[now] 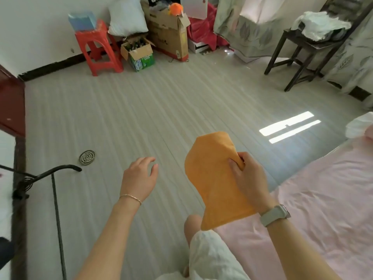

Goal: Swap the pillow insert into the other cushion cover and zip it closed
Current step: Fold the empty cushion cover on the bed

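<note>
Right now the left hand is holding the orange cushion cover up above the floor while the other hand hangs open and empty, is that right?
Not quite. The head view shows the right hand pinching the orange cushion cover, not the left. The left hand is the one hanging open and empty. The rest holds: the cover is held up above the floor.

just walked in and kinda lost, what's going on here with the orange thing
A person sits on the edge of a pink bed, gripping a limp orange cushion cover in the right hand. The left hand hangs open over the floor, holding nothing. A white pillow leans against the far wall, so the cover looks empty for now.
</note>
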`<state>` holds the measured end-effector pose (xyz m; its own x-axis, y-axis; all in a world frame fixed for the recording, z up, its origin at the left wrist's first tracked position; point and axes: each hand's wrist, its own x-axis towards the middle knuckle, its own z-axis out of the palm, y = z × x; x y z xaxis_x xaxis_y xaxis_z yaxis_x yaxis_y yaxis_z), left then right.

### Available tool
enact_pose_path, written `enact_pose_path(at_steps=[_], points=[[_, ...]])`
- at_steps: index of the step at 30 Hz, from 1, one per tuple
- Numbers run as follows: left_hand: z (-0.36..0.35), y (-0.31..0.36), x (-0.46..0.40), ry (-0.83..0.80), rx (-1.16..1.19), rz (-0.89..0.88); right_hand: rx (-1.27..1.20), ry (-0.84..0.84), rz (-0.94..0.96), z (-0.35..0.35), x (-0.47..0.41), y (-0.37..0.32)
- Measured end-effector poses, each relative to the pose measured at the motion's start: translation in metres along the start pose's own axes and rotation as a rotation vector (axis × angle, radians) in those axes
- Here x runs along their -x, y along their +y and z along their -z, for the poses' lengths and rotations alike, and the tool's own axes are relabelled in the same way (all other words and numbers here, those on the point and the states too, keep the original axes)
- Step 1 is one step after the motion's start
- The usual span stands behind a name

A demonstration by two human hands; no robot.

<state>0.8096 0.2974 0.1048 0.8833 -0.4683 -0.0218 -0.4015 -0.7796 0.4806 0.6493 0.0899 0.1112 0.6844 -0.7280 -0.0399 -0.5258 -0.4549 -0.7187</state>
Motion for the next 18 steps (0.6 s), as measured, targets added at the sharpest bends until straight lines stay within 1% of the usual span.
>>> enact_pose_path(at_steps=[4,7,11,13,16,18], points=[[-0.013,-0.011,-0.054,-0.009,0.019,0.033,-0.05,-0.005,-0.041,-0.027,-0.061,-0.009],[-0.03,-0.003,-0.106,-0.05,0.028,0.062,-0.086,-0.013,-0.096,-0.04,-0.117,-0.012],[-0.048,0.028,-0.201,-0.151,0.043,0.043,-0.076,-0.005,-0.14,-0.04,-0.203,-0.016],[-0.052,0.047,-0.251,-0.171,0.042,-0.015,-0.069,0.011,-0.159,-0.035,-0.245,-0.02],[-0.052,0.069,-0.329,-0.171,0.06,-0.018,-0.047,0.054,-0.193,-0.027,-0.31,-0.026],[-0.052,0.082,-0.381,-0.136,0.073,-0.034,-0.046,0.089,-0.205,-0.023,-0.351,-0.03]])
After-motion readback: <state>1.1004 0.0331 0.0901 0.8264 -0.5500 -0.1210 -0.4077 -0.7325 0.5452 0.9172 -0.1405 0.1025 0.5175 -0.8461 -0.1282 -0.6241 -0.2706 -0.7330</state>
